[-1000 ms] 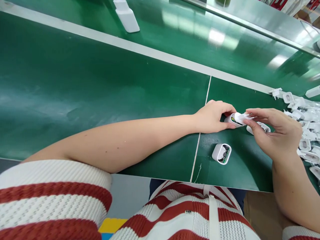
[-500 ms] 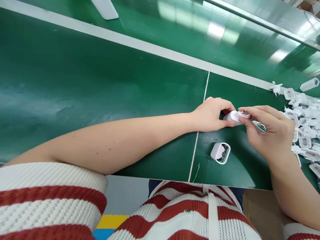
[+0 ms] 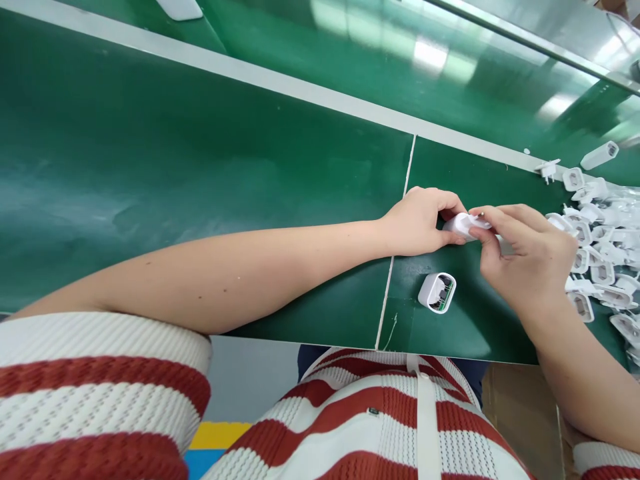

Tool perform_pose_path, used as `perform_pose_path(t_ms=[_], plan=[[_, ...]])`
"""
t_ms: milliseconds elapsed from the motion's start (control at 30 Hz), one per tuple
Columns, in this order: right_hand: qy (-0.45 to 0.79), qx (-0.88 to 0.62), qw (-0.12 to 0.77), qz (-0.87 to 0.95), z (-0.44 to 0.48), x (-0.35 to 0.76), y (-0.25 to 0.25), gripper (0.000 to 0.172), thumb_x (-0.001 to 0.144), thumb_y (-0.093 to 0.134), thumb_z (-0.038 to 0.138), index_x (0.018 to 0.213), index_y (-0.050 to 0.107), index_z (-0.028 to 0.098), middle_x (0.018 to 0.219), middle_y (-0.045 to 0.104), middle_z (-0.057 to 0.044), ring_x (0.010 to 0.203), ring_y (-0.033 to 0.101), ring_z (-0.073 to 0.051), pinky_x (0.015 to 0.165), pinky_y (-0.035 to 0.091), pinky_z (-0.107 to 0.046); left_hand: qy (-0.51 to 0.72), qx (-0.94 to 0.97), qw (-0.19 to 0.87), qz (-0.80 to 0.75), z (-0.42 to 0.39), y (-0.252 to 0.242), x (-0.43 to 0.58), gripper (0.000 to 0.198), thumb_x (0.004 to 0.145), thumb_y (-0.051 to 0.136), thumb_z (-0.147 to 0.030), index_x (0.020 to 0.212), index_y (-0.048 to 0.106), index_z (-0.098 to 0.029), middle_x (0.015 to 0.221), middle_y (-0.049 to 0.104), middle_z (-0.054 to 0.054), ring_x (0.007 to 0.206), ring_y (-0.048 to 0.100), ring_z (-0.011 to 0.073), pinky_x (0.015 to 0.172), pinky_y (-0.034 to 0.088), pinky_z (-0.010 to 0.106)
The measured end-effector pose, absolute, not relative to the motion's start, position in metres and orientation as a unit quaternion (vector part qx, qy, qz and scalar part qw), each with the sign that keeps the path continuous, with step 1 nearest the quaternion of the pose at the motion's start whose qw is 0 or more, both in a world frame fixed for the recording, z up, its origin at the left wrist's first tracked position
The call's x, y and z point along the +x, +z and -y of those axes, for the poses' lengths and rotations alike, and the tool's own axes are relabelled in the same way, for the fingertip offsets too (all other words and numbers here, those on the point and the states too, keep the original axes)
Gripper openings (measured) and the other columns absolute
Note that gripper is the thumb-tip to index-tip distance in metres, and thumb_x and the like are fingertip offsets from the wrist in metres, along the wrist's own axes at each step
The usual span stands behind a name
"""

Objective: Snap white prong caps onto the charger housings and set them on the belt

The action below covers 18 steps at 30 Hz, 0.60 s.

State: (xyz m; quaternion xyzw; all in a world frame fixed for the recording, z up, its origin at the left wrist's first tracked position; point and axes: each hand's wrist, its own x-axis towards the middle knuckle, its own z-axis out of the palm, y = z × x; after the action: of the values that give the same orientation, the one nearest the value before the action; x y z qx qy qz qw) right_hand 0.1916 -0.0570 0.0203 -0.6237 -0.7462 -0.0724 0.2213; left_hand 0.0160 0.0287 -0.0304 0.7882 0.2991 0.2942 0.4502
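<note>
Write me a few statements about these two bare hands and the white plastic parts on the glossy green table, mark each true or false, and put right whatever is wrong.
1. The left hand holds a white oval plastic housing. True.
2. The right hand lies flat on the table. False: its thumb and fingers pinch a white plastic plug piece at the housing's end.
3. A second white oval housing sits on the glossy green table, its open end uncovered. True.
4. The pile of small white plastic parts lies beside the left elbow. False: it lies off to the right, beyond the right hand.
5. The left sleeve is knitted with red and white stripes. True.
</note>
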Motion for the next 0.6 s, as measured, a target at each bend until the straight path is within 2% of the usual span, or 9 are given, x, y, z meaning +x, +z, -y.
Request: perform_pose_path(t_ms=[133, 233, 267, 333, 367, 400, 433, 500, 600], plan=[[-0.033, -0.624, 0.231, 0.746, 0.056, 0.191, 0.018, 0.020, 0.098, 0.060, 0.032, 0.104, 0.079, 0.034, 0.105, 0.079, -0.005, 0.092, 0.075, -0.027, 0.069, 0.056, -0.038, 0.301, 0.784, 0.453, -0.300, -0.029, -0.032, 0.016, 0.021, 0.080, 0.082, -0.032, 0.094, 0.073, -0.018, 0.094, 0.077, 0.002, 0.091, 0.069, 0.0215, 0.083, 0.050, 0.035], [-0.004, -0.637, 0.271, 0.722, 0.059, 0.188, 0.013, 0.022, 0.098, 0.061, 0.032, 0.111, 0.078, 0.035, 0.106, 0.079, -0.005, 0.095, 0.075, -0.028, 0.073, 0.058, -0.039, 0.312, 0.794, 0.448, -0.269, -0.027, -0.035, 0.016, 0.027, 0.081, 0.080, -0.028, 0.105, 0.073, -0.018, 0.100, 0.077, 0.003, 0.093, 0.069, 0.0209, 0.086, 0.051, 0.035], [0.019, -0.638, 0.288, 0.714, 0.060, 0.189, 0.013, 0.027, 0.097, 0.063, 0.031, 0.120, 0.075, 0.034, 0.106, 0.079, -0.005, 0.095, 0.075, -0.028, 0.073, 0.058, -0.039, 0.314, 0.797, 0.448, -0.256, -0.025, -0.036, 0.016, 0.031, 0.081, 0.079, -0.027, 0.110, 0.072, -0.018, 0.102, 0.077, 0.003, 0.094, 0.069, 0.0208, 0.088, 0.052, 0.035], [0.090, -0.632, 0.328, 0.697, 0.062, 0.197, 0.013, 0.054, 0.093, 0.069, 0.032, 0.145, 0.060, 0.034, 0.113, 0.078, -0.005, 0.099, 0.075, -0.029, 0.069, 0.059, -0.038, 0.319, 0.789, 0.463, -0.249, -0.025, -0.037, 0.016, 0.036, 0.082, 0.079, -0.027, 0.116, 0.071, -0.019, 0.107, 0.077, 0.005, 0.096, 0.070, 0.0209, 0.090, 0.053, 0.036], [0.117, -0.625, 0.355, 0.685, 0.061, 0.206, 0.014, 0.066, 0.091, 0.072, 0.033, 0.153, 0.050, 0.035, 0.119, 0.077, -0.005, 0.103, 0.075, -0.030, 0.068, 0.060, -0.038, 0.319, 0.779, 0.473, -0.259, -0.027, -0.037, 0.016, 0.037, 0.082, 0.080, -0.029, 0.117, 0.072, -0.019, 0.110, 0.078, 0.005, 0.097, 0.070, 0.0210, 0.091, 0.054, 0.036], [0.123, -0.622, 0.383, 0.672, 0.060, 0.219, 0.015, 0.071, 0.091, 0.073, 0.033, 0.156, 0.046, 0.037, 0.127, 0.074, -0.004, 0.108, 0.074, -0.030, 0.070, 0.060, -0.038, 0.320, 0.769, 0.479, -0.278, -0.033, -0.037, 0.015, 0.038, 0.081, 0.081, -0.031, 0.116, 0.072, -0.018, 0.111, 0.078, 0.006, 0.098, 0.070, 0.0213, 0.092, 0.054, 0.037], [0.102, -0.625, 0.405, 0.659, 0.059, 0.236, 0.015, 0.066, 0.092, 0.072, 0.033, 0.153, 0.049, 0.041, 0.133, 0.072, -0.004, 0.112, 0.072, -0.030, 0.075, 0.060, -0.039, 0.323, 0.758, 0.478, -0.303, -0.043, -0.036, 0.015, 0.039, 0.079, 0.082, -0.032, 0.114, 0.073, -0.018, 0.112, 0.078, 0.006, 0.097, 0.071, 0.0214, 0.092, 0.055, 0.037], [-0.007, -0.661, 0.402, 0.633, 0.055, 0.275, 0.011, 0.041, 0.097, 0.065, 0.031, 0.135, 0.065, 0.045, 0.134, 0.071, -0.002, 0.115, 0.070, -0.029, 0.086, 0.058, -0.042, 0.342, 0.740, 0.451, -0.365, -0.074, -0.034, 0.014, 0.040, 0.078, 0.082, -0.031, 0.113, 0.072, -0.016, 0.111, 0.077, 0.006, 0.095, 0.070, 0.0210, 0.092, 0.054, 0.037], [-0.122, -0.736, 0.276, 0.606, 0.050, 0.327, -0.004, 0.024, 0.092, 0.067, 0.033, 0.113, 0.077, 0.037, 0.115, 0.077, -0.007, 0.104, 0.068, -0.033, 0.081, 0.055, -0.046, 0.399, 0.703, 0.359, -0.466, -0.143, -0.033, 0.008, 0.035, 0.079, 0.079, -0.025, 0.110, 0.067, -0.016, 0.110, 0.075, 0.006, 0.097, 0.068, 0.0204, 0.092, 0.052, 0.036]])
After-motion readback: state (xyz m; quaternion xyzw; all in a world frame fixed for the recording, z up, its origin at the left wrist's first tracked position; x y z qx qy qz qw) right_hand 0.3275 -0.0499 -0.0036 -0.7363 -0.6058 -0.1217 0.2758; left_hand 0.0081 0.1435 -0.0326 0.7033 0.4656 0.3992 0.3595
